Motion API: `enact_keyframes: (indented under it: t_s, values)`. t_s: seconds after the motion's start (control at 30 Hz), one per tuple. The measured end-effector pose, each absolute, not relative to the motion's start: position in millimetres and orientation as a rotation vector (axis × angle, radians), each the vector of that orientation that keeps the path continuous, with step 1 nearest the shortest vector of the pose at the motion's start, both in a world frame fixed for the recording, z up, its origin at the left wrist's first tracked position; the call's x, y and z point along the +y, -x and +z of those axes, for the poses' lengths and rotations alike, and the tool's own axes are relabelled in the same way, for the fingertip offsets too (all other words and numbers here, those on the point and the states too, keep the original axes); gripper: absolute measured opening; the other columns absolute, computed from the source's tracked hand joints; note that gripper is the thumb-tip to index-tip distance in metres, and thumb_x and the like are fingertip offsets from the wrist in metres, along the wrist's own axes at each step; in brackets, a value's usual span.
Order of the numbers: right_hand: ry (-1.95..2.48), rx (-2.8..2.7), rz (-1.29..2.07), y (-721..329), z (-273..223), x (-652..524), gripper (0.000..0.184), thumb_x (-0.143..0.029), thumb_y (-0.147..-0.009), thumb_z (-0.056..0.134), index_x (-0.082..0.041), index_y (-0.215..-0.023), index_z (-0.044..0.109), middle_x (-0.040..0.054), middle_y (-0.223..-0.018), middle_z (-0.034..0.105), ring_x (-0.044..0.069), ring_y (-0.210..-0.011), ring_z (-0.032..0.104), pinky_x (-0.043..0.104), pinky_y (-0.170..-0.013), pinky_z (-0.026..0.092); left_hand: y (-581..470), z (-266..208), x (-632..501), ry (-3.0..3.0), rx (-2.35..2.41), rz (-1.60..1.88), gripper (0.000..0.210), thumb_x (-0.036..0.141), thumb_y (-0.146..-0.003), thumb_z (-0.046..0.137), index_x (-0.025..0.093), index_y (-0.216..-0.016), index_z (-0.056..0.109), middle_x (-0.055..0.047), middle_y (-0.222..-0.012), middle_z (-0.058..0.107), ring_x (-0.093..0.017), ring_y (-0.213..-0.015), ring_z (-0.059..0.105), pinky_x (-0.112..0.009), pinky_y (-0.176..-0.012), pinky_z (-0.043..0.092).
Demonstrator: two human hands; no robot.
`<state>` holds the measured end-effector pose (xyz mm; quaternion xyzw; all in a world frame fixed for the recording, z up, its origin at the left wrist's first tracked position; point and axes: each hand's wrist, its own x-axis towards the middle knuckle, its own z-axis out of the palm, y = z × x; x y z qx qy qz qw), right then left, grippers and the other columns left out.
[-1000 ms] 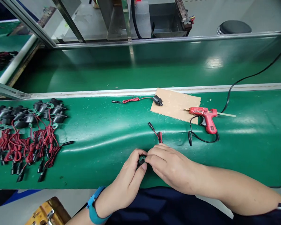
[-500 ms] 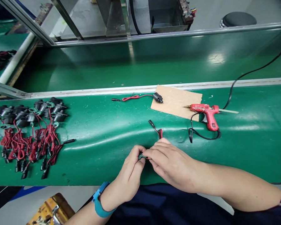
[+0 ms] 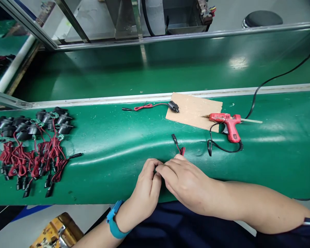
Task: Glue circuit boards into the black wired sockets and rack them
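My left hand (image 3: pixel 146 189) and my right hand (image 3: pixel 183 181) meet fingertip to fingertip over the near edge of the green belt (image 3: pixel 113 144). Between them they pinch a small dark part, now almost wholly hidden by the fingers. Its red and black lead (image 3: pixel 180 148) runs out past my right hand and ends in a black plug lying on the belt. A blue wristband sits on my left wrist.
A pile of black parts with red leads (image 3: pixel 31 144) lies at the left. One more wired part (image 3: pixel 173 106) rests on a cardboard sheet (image 3: pixel 196 110). A red glue gun (image 3: pixel 226 122) with its black cord lies to the right. A yellow object (image 3: pixel 54 234) shows below the belt.
My fingers have closed more tightly around the small part, which was partly visible before. The lead's plug end has shifted slightly to the right on the belt.
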<state>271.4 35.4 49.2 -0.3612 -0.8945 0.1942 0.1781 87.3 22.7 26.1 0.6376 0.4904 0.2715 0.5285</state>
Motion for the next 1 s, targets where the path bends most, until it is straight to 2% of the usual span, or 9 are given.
enact_keyframes:
  t_s: [0.13, 0.27, 0.43, 0.53, 0.7, 0.9, 1.0]
  values:
    - [1.075, -2.43, 0.79, -272, 53, 38, 0.025, -0.007, -0.096, 0.05, -0.012, -0.12, 0.055, 0.0107, -0.096, 0.069, 0.024, -0.085, 0.064, 0.042, -0.081, 0.052, -87, 22, 23, -1.431, 1.199, 0.619, 0.016, 0.02, -0.104, 0.038, 0.022, -0.103, 0.054, -0.004, -0.099, 0.059, -0.02, -0.09, 0.056, -0.035, -0.085, 0.046]
    - [1.147, -2.179, 0.991, -275, 54, 42, 0.02, -0.009, -0.097, 0.051, -0.016, -0.115, 0.056, 0.007, -0.095, 0.068, 0.02, -0.083, 0.064, 0.035, -0.076, 0.053, -88, 19, 24, -1.388, 1.206, 0.628, 0.016, 0.02, -0.104, 0.039, 0.022, -0.105, 0.055, -0.004, -0.1, 0.061, -0.019, -0.091, 0.057, -0.034, -0.085, 0.046]
    - [1.228, -2.117, 0.952, -275, 51, 45, 0.013, -0.009, -0.096, 0.052, -0.016, -0.098, 0.063, 0.0066, -0.09, 0.065, 0.019, -0.08, 0.061, 0.034, -0.073, 0.052, -89, 16, 21, -1.397, 1.254, 0.665, 0.016, 0.018, -0.101, 0.043, 0.023, -0.112, 0.054, -0.004, -0.105, 0.062, -0.018, -0.091, 0.059, -0.033, -0.085, 0.047]
    - [1.226, -2.135, 0.948, -269, 48, 46, 0.013, -0.01, -0.097, 0.054, -0.014, -0.099, 0.066, 0.0078, -0.091, 0.065, 0.019, -0.08, 0.06, 0.034, -0.075, 0.052, -89, 15, 20, -1.397, 1.288, 0.702, 0.02, 0.017, -0.1, 0.045, 0.023, -0.117, 0.052, -0.004, -0.109, 0.063, -0.019, -0.094, 0.06, -0.033, -0.086, 0.048]
    - [1.304, -2.133, 0.981, -264, 49, 47, 0.013, -0.011, -0.097, 0.054, -0.014, -0.096, 0.067, 0.0074, -0.088, 0.065, 0.018, -0.076, 0.06, 0.033, -0.072, 0.049, -88, 12, 20, -1.362, 1.319, 0.756, 0.018, 0.017, -0.097, 0.048, 0.022, -0.113, 0.054, -0.005, -0.107, 0.064, -0.02, -0.097, 0.061, -0.034, -0.086, 0.049]
    - [1.217, -2.272, 1.014, -276, 64, 54, 0.009, -0.014, -0.095, 0.061, -0.018, -0.09, 0.067, 0.001, -0.077, 0.067, 0.017, -0.076, 0.061, 0.039, -0.087, 0.042, -85, 12, 22, -1.333, 1.328, 0.799, 0.012, 0.019, -0.097, 0.049, 0.022, -0.108, 0.054, -0.005, -0.105, 0.062, -0.019, -0.096, 0.06, -0.034, -0.087, 0.049]
    - [1.137, -2.344, 0.998, -281, 72, 57, 0.01, -0.012, -0.094, 0.062, -0.018, -0.089, 0.067, 0.0012, -0.078, 0.067, 0.017, -0.078, 0.06, 0.037, -0.085, 0.042, -85, 14, 21, -1.371, 1.322, 0.792, 0.014, 0.017, -0.097, 0.048, 0.023, -0.109, 0.053, -0.005, -0.106, 0.062, -0.02, -0.099, 0.06, -0.034, -0.088, 0.049]
